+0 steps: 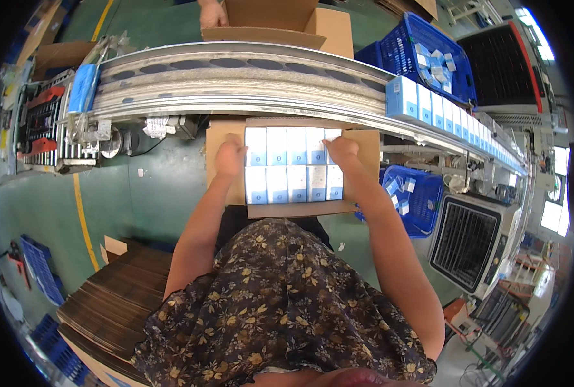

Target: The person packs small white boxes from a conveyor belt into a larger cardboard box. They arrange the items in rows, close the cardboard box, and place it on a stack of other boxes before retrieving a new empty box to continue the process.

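An open cardboard carton (pixel 280 211) is in front of me below the conveyor, filled with two rows of small white-and-blue boxes (pixel 296 184). At the left end of the far row is my left hand (pixel 229 157), fingers curled down between the carton's side and the boxes. My right hand (pixel 343 151) is bent over the opposite end of that row, its thumb side against the last box. Together the two hands clasp the far row from both ends. Some of my fingertips are hidden by the boxes and carton.
Across the far side runs a conveyor (pixel 235 80), with a line of similar small boxes (pixel 422 103) on its right. Blue baskets (pixel 396 45) hold loose boxes. Beyond the conveyor, another person's hand (pixel 213 14) touches an open carton (pixel 271 13). Flattened cardboard (pixel 116 293) is stacked lower left.
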{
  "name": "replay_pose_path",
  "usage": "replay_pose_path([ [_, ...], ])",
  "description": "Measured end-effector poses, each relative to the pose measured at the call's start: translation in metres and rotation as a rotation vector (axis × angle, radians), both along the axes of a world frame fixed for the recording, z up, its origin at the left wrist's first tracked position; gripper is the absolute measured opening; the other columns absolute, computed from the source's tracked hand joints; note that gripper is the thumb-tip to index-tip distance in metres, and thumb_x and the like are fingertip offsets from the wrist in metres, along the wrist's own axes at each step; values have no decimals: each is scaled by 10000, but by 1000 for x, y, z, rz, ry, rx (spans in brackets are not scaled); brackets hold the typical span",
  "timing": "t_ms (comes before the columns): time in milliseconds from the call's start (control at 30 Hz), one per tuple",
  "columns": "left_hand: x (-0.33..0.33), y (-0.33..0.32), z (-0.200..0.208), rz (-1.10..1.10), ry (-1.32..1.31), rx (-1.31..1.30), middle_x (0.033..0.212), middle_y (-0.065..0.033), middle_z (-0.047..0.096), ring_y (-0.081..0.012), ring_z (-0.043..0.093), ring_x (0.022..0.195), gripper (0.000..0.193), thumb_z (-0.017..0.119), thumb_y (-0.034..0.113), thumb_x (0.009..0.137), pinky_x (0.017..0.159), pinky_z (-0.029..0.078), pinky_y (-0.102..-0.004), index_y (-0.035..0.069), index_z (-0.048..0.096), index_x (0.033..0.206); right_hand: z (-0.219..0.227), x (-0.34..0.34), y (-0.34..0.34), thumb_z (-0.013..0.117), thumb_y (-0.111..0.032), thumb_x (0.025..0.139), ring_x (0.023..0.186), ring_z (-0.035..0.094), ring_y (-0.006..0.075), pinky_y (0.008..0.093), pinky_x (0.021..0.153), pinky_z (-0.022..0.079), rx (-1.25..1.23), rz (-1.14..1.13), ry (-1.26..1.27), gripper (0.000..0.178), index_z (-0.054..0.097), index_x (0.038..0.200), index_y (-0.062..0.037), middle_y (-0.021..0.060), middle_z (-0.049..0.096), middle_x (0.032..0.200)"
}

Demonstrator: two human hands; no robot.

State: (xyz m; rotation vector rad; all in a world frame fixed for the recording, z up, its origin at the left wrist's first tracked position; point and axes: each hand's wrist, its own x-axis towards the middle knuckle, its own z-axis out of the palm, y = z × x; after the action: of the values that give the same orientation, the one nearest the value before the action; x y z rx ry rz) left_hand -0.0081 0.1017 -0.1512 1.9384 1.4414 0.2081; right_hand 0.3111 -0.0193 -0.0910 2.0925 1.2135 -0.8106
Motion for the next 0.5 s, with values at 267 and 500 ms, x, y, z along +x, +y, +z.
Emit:
replay_pose_path([
  [267,-109,-24,9,144,-315,-288,1174,-219,622,-378,651,927,697,758,355,846,824,531,-471,45,489,1409,45,25,-205,696,-362,860,1248,521,408,484,1039,418,911,-445,-240,660,484,1360,13,259,575,1289],
  [500,62,-81,63,-649,276,-140,1326,-246,523,-382,613,1081,733,544,431,981,879,518,-454,-12,298,1511,63,-47,-146,648,-690,803,1357,405,402,465,1163,281,390,236,544,1015,403,1403,92,284,333,1515],
])
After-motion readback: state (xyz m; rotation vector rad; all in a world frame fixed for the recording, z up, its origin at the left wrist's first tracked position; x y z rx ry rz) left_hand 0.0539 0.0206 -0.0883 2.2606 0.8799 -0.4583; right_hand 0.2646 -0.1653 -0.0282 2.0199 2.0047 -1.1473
